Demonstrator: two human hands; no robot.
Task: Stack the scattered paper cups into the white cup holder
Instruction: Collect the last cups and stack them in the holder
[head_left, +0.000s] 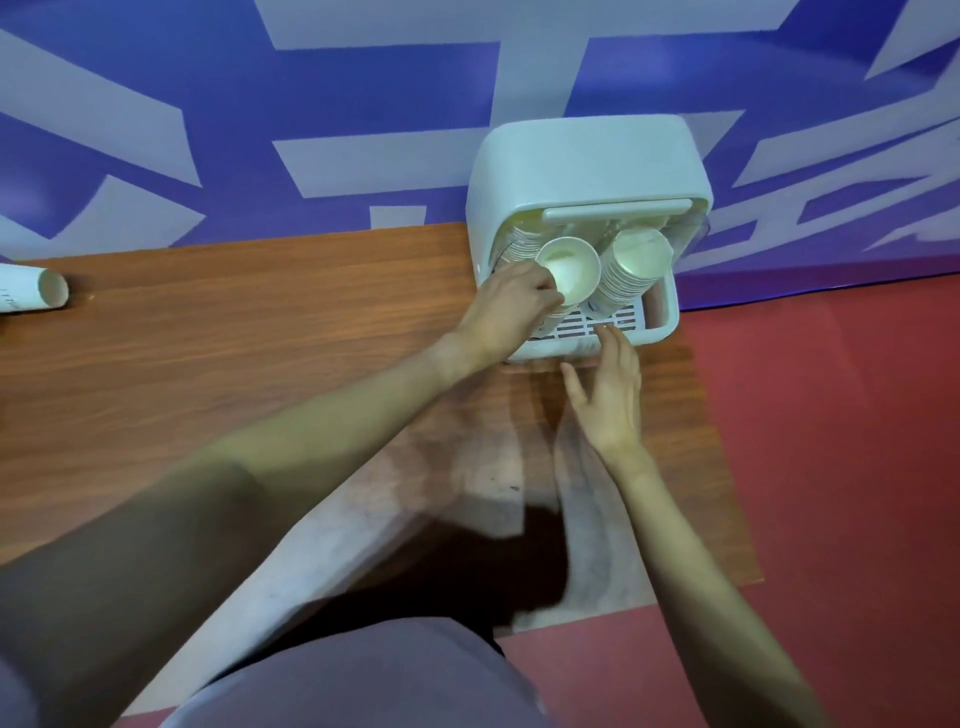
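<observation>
Wood-grain table (234, 364): white cup holder (587, 166) at far right edge, lone paper cup (31, 293) on side far left.

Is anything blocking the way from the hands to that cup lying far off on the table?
Nothing visible. The cup lies alone at the table's left edge, with bare wood between.

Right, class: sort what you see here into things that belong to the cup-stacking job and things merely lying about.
Part of the job:
white cup holder
left cup stack, gripped by the left hand
right cup stack
paper cup lying on its side
right hand, open at the holder's front

Just there:
wooden table
blue and white wall banner
red floor
</observation>
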